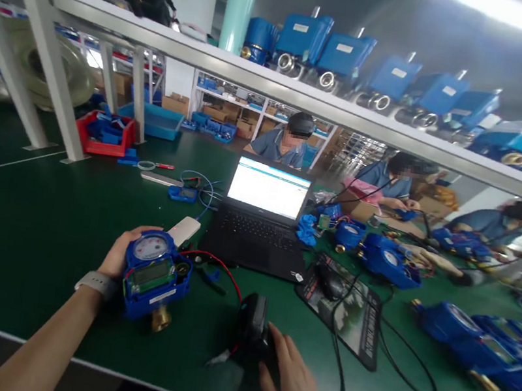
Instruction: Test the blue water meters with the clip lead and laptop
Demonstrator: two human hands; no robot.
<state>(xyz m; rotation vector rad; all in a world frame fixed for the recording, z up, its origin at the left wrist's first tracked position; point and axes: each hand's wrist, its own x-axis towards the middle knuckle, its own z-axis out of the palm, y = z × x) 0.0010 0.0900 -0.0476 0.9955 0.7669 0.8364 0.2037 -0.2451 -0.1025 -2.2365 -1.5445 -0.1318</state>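
My left hand (119, 254) grips the left side of a blue water meter (154, 274) standing on the green table (26, 238). The meter has a round dial, a small green display and a brass fitting at its bottom. A red wire runs from it to the right. My right hand (294, 376) closes over a black boxy device (251, 334) near the table's front edge. A watch with a light strap is on my left wrist.
An open laptop (261, 219) sits just behind, with a mouse (330, 284) on a dark pad to its right. More blue meters (467, 331) lie at the right. A red bin (105, 132) is far left. Other people sit across the table under a shelf of blue units.
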